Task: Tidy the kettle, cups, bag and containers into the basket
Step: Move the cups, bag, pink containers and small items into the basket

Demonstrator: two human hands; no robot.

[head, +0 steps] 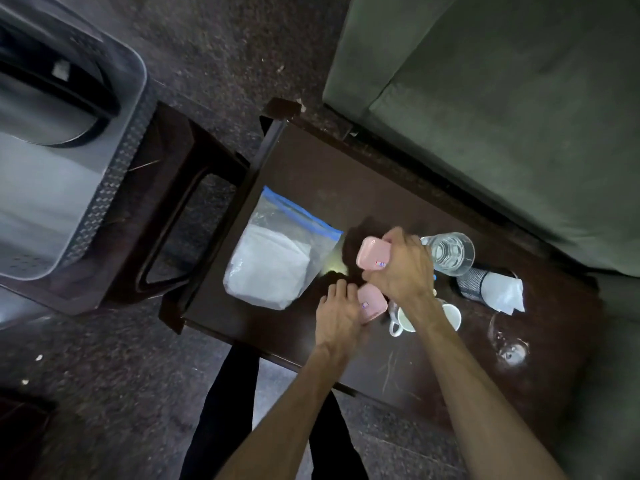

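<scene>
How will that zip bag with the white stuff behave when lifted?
The zip bag will likely be floppy: its clear film is wrinkled and slack. The white contents pool at the lower end, so it will probably sag if lifted by the blue seal. It looks unlikely to roll.

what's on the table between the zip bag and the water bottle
In the head view, the right hand gripping a pink container lies between the zip bag and the water bottle.
</scene>
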